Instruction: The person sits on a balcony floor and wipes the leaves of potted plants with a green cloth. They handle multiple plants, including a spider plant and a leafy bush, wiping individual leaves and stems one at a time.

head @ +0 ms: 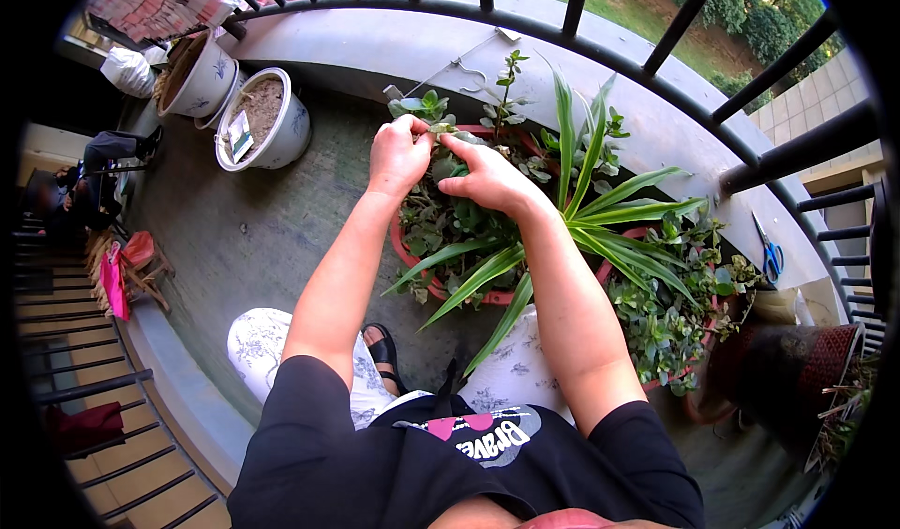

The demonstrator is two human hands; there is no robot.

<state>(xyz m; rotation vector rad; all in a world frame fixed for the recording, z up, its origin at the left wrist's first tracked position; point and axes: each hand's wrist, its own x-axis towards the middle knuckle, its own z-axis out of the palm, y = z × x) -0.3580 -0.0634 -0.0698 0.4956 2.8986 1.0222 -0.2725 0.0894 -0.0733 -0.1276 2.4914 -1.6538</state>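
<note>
My left hand (pixel 399 155) pinches a green leaf (pixel 443 128) at the far left of a planted pot, thumb and index finger together. Coming from the right, my right hand (pixel 486 176) points its index finger at the same leaf, its thumb held apart below. Exactly what lies between the fingertips is partly hidden. Leafy succulent-like plants (pixel 450 227) fill the red plastic pot (pixel 398 244) under both hands. A spider plant (pixel 573 220) with long striped leaves spreads beside and under my right forearm.
Blue-handled scissors (pixel 772 262) and a bent metal wire hanger (pixel 457 61) lie on the ledge (pixel 337 40) below a black railing (pixel 520 17). A white pot of soil (pixel 288 132) stands left. More plants (pixel 661 318) grow at right. A seated person is far left.
</note>
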